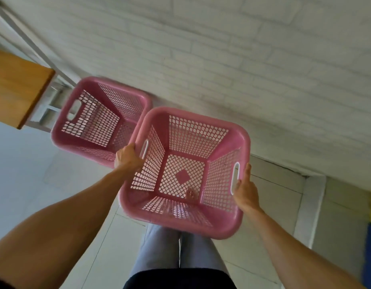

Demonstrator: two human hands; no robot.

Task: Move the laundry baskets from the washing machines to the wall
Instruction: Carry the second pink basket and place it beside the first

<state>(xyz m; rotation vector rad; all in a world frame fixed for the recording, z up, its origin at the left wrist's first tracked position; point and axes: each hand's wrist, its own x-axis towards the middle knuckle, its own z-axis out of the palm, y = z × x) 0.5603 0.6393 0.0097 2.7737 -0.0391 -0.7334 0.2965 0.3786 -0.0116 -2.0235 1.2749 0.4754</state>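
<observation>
Grey trouser legs [176,251] are seen nearest the camera, standing on the pale tiled floor [34,163], with both bare forearms reaching forward from them. A pink laundry basket [222,224] is held between the hands, its near rim over the knees and its far rim close to the white brick wall [242,59]. Whether its base is already touching the floor cannot be told from this view. The left hand [128,158] is closed over the left rim just beside the white-edged handle slot, fingers curled over the lip. The right hand [246,190] is laid against the outside of the right wall, with fingertips hooked into the white-edged handle slot and the thumb raised along the rim.

A second pink basket [101,113] is set on the floor by the wall, just to the left of the held one, their rims apparently touching or nearly so. It lies near the corner of a wooden desk [15,88] carried on a white metal frame.

The held basket is empty, and its walls and bottom are open lattice, so it is judged light and easily carried. The plastic is judged stiff at the thick rolled rim but likely springy in the thin mesh panels. The smooth rim may be somewhat slippery, so the two handle slots on opposite sides are judged the best places to be gripped, rather than the mesh.
</observation>
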